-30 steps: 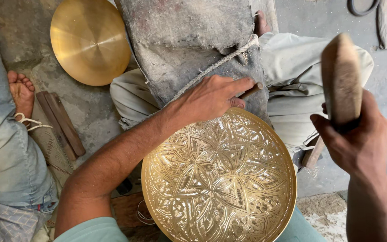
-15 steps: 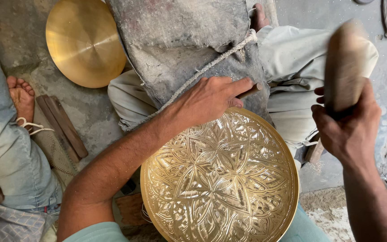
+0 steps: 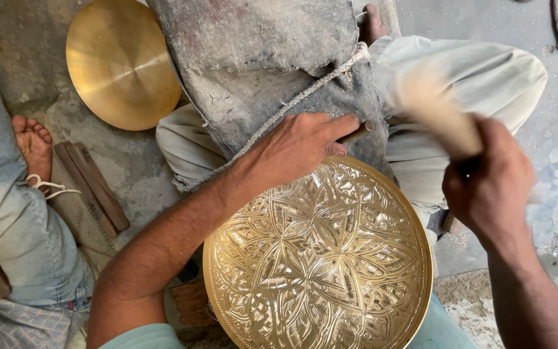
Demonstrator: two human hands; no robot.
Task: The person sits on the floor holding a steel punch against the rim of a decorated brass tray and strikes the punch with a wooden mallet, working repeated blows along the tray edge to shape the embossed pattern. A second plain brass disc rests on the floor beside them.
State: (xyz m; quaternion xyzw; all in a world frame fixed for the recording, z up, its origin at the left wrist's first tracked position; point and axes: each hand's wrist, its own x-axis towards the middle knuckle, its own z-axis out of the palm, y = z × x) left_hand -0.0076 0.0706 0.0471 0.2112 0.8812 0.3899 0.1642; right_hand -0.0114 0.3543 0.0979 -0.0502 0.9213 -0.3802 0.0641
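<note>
Pinning a punch (image 3: 358, 133) at the engraved brass plate's (image 3: 318, 258) rim, the left hand (image 3: 295, 150) is clamped tight — the right hand (image 3: 489, 187) is gripping a blurred mallet (image 3: 437, 110) — squarer blows seem wisest.

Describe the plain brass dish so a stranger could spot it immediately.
Start at the big engraved brass tray in the lower middle. Go up and left past the grey dusty cloth to the concrete floor. The plain brass dish lies there: smooth, unpatterned, smaller, untouched by either hand.
</note>
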